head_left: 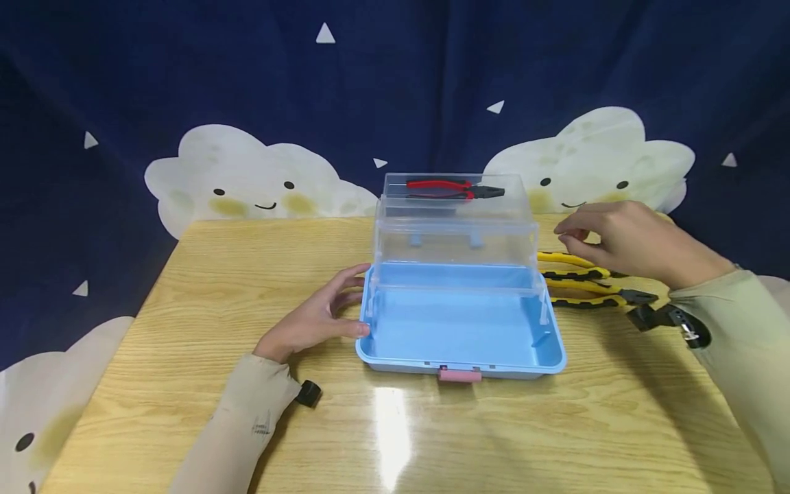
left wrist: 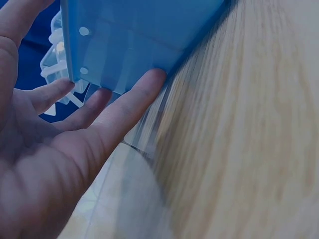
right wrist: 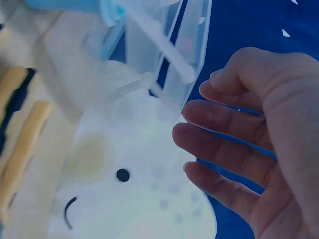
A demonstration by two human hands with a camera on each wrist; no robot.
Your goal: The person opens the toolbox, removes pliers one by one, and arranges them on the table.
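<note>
A light blue toolbox (head_left: 459,329) stands with its clear trays raised at the back. Red-handled pliers (head_left: 441,185) lie in the upper clear tray (head_left: 395,180). My left hand (head_left: 315,321) rests against the box's left side, thumb by the rim; the left wrist view shows fairly straight fingers (left wrist: 124,110) touching the blue side wall (left wrist: 124,45). My right hand (head_left: 623,240) hovers right of the trays, holding nothing, its fingers loosely bent. Below it, two yellow-and-black pliers (head_left: 580,285) lie beside the box, one partly hidden by the hand.
A pink latch (head_left: 459,375) hangs at the box's front. The box stands on a wooden table (head_left: 259,254). Behind the table hangs a dark blue curtain (head_left: 247,68) printed with white clouds.
</note>
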